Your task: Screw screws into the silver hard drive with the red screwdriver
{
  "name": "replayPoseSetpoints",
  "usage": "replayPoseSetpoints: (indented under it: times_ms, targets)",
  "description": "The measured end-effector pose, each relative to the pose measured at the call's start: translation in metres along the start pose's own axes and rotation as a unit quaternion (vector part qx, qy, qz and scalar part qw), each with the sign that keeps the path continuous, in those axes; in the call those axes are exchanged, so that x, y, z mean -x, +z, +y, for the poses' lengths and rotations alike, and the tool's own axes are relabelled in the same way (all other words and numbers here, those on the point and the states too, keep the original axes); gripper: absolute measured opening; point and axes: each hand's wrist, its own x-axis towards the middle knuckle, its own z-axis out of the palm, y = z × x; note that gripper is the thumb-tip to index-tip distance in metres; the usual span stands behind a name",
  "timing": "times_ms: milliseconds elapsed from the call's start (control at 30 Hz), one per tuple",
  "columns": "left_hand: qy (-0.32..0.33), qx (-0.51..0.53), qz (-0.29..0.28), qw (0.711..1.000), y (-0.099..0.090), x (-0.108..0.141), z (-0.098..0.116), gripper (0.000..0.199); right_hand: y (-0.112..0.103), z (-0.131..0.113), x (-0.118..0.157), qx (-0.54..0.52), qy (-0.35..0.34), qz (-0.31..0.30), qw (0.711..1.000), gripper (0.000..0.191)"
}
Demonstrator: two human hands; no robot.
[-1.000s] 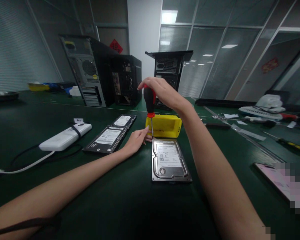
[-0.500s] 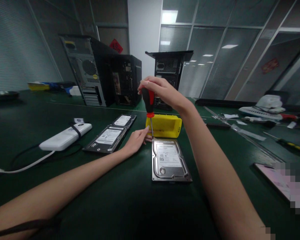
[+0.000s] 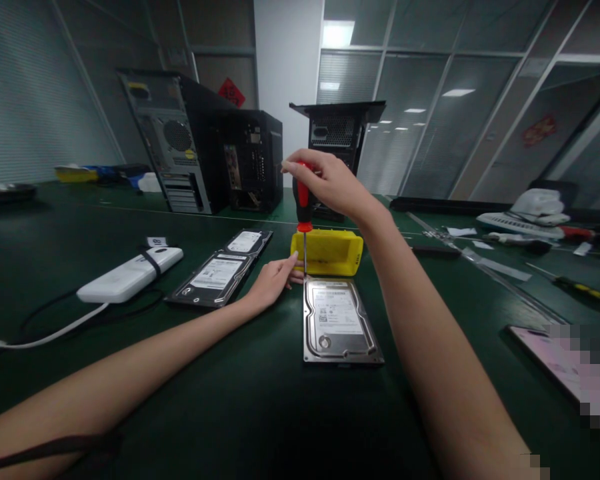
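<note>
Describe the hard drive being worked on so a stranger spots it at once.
On the green table, find the yellow bin. Just nearer the viewer lies the silvery hard drive. Unlike the darker drives to its left, it has the red-and-black screwdriver standing at its far left corner.

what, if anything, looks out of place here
The flat black panel atop the right-hand computer case looks odd: it juts out past both sides, perhaps laid there loose. I see no spill.
</note>
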Motion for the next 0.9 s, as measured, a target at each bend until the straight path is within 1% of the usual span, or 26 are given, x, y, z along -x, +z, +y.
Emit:
replayPoseSetpoints:
  times_ms: [167,367,500,667,800,900]
  targets:
    - [-0.002,0.004,0.003,1.000,0.001,0.000,0.002,0.059,-0.005,-0.008,0.001,0.054,0.031,-0.018,0.998,0.038]
    - [0.002,0.001,0.005,1.000,0.001,0.000,0.001,0.060,-0.008,-0.013,0.004,0.134,0.078,0.003,0.988,0.043]
    - [-0.003,0.004,0.003,1.000,0.000,0.000,0.000,0.059,-0.011,-0.016,0.005,0.153,0.105,-0.010,0.983,0.042]
    - [-0.007,-0.001,0.002,1.000,0.000,-0.001,0.000,0.056,-0.017,-0.017,0.005,0.110,0.110,-0.035,0.987,0.032]
    - [-0.007,-0.004,0.001,1.000,0.000,0.000,-0.001,0.057,-0.022,-0.016,0.005,0.048,0.098,-0.045,0.993,0.033]
    - [-0.006,-0.002,0.002,1.000,0.000,0.000,-0.001,0.056,-0.022,-0.012,0.004,0.017,0.079,-0.037,0.996,0.036]
